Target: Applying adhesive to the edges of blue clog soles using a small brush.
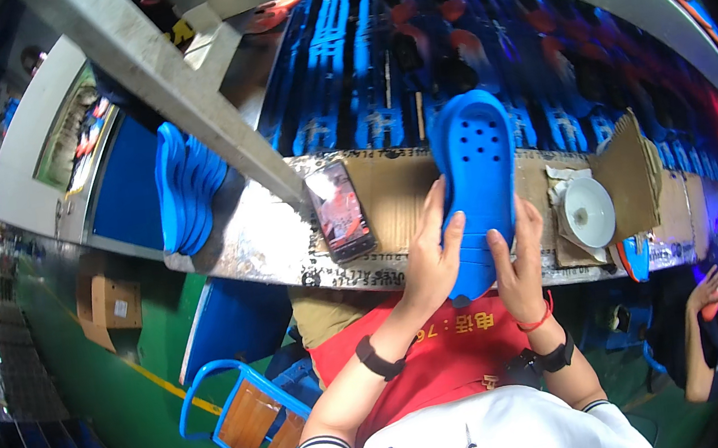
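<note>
Blue foam clog (477,184), smooth and perforated with round holes, held upright over the cardboard-covered bench edge (390,187); left hand (431,256) and right hand (516,264) each grasp its near heel end; smartphone (341,211) lies left, white bowl (590,212) right.

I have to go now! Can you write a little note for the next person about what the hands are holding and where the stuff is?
Left hand: grip closed on the left edge of the blue foam clog, held upright over the bench.
Right hand: grip closed on the clog's lower right edge.
A stack of blue clogs stands at the far left of the bench. A phone lies on the cardboard beside the left hand. A white bowl sits to the right.
Done: one clog is picked up and in both hands.
Left: it has not been set down anywhere.
</note>
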`<action>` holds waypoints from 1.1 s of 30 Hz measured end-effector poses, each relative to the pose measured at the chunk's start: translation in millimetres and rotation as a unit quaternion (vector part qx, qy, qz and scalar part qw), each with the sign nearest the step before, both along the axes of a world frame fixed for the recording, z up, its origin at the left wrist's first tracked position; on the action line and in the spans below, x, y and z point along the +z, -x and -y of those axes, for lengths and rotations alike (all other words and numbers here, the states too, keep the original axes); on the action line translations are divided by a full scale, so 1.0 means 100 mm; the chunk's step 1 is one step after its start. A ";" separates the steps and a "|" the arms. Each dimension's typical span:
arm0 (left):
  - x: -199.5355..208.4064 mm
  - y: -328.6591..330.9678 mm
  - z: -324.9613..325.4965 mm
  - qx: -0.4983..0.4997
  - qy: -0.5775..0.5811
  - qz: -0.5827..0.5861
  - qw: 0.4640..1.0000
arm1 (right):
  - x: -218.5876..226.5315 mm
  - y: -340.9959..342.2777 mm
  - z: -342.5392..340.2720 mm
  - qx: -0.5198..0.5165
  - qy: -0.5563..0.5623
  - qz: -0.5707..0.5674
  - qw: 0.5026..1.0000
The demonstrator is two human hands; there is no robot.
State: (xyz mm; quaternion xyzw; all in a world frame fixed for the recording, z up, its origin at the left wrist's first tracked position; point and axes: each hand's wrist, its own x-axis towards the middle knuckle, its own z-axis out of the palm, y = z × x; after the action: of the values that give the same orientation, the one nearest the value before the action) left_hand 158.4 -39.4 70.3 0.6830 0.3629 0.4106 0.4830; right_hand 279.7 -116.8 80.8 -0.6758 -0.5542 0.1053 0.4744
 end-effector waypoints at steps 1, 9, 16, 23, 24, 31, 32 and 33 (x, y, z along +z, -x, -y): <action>-0.06 -0.01 -0.03 0.013 -0.047 -0.003 0.999 | 0.00 0.01 0.01 0.002 0.011 0.007 1.000; -0.18 -0.08 -0.01 -0.007 0.059 0.015 0.998 | -0.24 -0.07 -0.02 0.022 0.019 -0.080 0.996; -0.27 -0.14 0.04 -0.002 0.007 0.051 0.999 | -0.10 -0.14 -0.06 0.024 0.011 -0.027 0.999; -0.07 0.98 -0.11 0.241 -0.097 0.047 0.965 | -0.03 -0.13 0.17 -0.011 -0.012 0.047 0.999; -0.38 1.31 -0.19 0.315 -0.008 0.108 0.943 | 0.00 -0.12 0.21 -0.012 -0.011 0.074 0.997; -0.38 3.90 -1.48 0.704 -0.078 -0.128 0.694 | 0.05 -0.10 0.43 -0.002 -0.035 0.074 0.997; -0.49 4.25 -1.57 0.664 -0.029 -0.125 0.736 | 0.07 -0.09 0.43 0.009 -0.038 0.094 0.995; -0.40 4.13 -1.64 0.583 0.082 -0.042 0.807 | 0.02 -0.09 0.45 -0.002 -0.043 0.092 0.995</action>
State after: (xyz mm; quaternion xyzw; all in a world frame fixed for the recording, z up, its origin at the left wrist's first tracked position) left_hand -254.8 124.7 30.2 0.3171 0.7455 0.5542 0.1910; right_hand 288.7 -161.9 82.4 -0.6627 -0.5979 0.0177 0.4505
